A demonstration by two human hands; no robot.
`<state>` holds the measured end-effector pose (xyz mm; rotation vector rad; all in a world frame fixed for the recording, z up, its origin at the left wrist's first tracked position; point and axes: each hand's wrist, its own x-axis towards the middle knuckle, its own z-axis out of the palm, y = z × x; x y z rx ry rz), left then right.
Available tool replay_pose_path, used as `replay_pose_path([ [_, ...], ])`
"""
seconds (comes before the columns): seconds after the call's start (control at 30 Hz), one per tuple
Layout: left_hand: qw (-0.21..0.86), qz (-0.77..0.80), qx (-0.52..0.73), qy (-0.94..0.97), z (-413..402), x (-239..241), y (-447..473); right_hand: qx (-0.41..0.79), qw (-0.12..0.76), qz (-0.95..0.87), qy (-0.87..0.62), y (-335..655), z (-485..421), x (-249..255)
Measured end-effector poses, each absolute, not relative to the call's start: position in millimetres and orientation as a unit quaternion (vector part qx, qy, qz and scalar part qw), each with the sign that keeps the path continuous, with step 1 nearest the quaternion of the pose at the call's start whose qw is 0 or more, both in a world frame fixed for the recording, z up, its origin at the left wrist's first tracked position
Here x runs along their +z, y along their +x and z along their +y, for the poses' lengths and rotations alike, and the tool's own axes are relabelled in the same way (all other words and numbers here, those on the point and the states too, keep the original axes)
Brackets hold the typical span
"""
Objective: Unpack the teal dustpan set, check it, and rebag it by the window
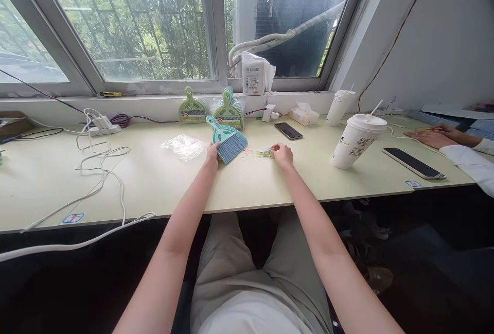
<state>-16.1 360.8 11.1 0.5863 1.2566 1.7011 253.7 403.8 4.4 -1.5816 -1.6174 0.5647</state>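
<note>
My left hand (212, 154) grips a small teal hand broom (227, 138) at its bristle end, its handle pointing up and left over the pale green desk (162, 179). My right hand (283, 153) pinches a printed paper label (261, 153) lying flat on the desk just right of the broom. A crumpled clear plastic wrapper (184, 146) lies left of my left hand. Behind the broom, two green dustpans (192, 109) (229, 111) lean against the wall under the window sill; the right one is still in plastic with a broom.
A white cup with a straw (355, 139) stands right of my right hand, a second cup (339, 107) behind it. Phones (288, 130) (413, 163) lie on the desk. White cables and a power strip (104, 129) spread at left. Another person's hands (440, 136) rest at far right.
</note>
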Motion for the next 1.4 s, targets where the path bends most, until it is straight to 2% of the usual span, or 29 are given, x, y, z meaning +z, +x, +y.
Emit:
replay_pose_path([
  [0.07, 0.463, 0.511, 0.679, 0.250, 360, 12, -14, 0.292, 0.452, -0.641, -0.547, 250, 403, 8],
  [0.13, 0.473, 0.502, 0.673, 0.268, 357, 12, -10, 0.382, 0.474, -0.655, -0.448, 248, 399, 12],
  [0.23, 0.509, 0.470, 0.649, 0.315, 352, 12, -3, 0.462, 0.465, -0.664, -0.359, 245, 390, 20],
  [0.47, 0.578, 0.404, 0.570, 0.422, 345, 10, 8, 0.569, 0.440, -0.635, -0.282, 253, 371, 36],
  [0.63, 0.591, 0.408, 0.555, 0.420, 340, 15, 10, 0.493, 0.410, -0.668, -0.378, 245, 378, 24],
  [0.87, 0.560, 0.414, 0.524, 0.490, 337, 14, 11, 0.363, 0.441, -0.683, -0.456, 237, 389, 11],
  [1.07, 0.558, 0.418, 0.526, 0.486, 339, 11, 10, 0.200, 0.394, -0.740, -0.507, 238, 385, 12],
  [1.2, 0.528, 0.431, 0.554, 0.478, 334, 15, 16, 0.137, 0.447, -0.714, -0.522, 233, 379, 15],
  [1.3, 0.523, 0.386, 0.597, 0.469, 329, 22, 24, 0.189, 0.510, -0.640, -0.543, 229, 378, 18],
  [1.4, 0.517, 0.356, 0.638, 0.445, 324, 30, 31, 0.414, 0.471, -0.633, -0.454, 226, 378, 18],
])
